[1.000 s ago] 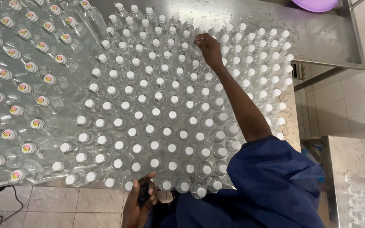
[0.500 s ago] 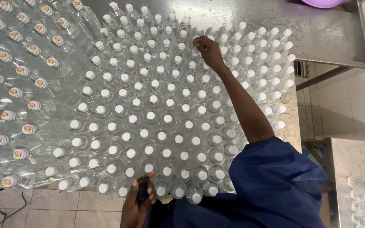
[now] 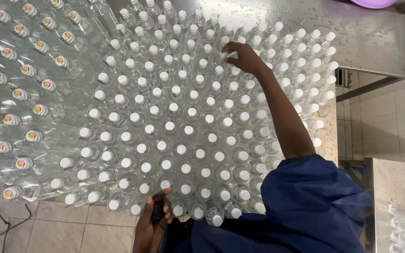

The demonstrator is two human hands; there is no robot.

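Several clear plastic bottles with white caps (image 3: 186, 147) stand packed upright on a wet steel table (image 3: 376, 37). My right hand (image 3: 242, 57) reaches far across them, its fingers closed around the white cap of a bottle (image 3: 225, 54) in a back row. My right arm in a blue sleeve (image 3: 315, 206) lies over the right-hand bottles. My left hand (image 3: 153, 218) is at the near edge of the bottles, holding a small dark object (image 3: 158, 208) whose kind I cannot make out.
To the left are several shrink-wrapped packs of bottles with coloured caps (image 3: 19, 93). A purple basin (image 3: 373, 3) shows at the back edge. Tiled floor (image 3: 66, 229) with a black cable (image 3: 5, 220) lies below; a second steel surface (image 3: 399, 187) is at the right.
My right hand has stayed on the back-row bottles, shifting slightly. My left hand has kept the dark object at the near edge. The view has drifted a little.
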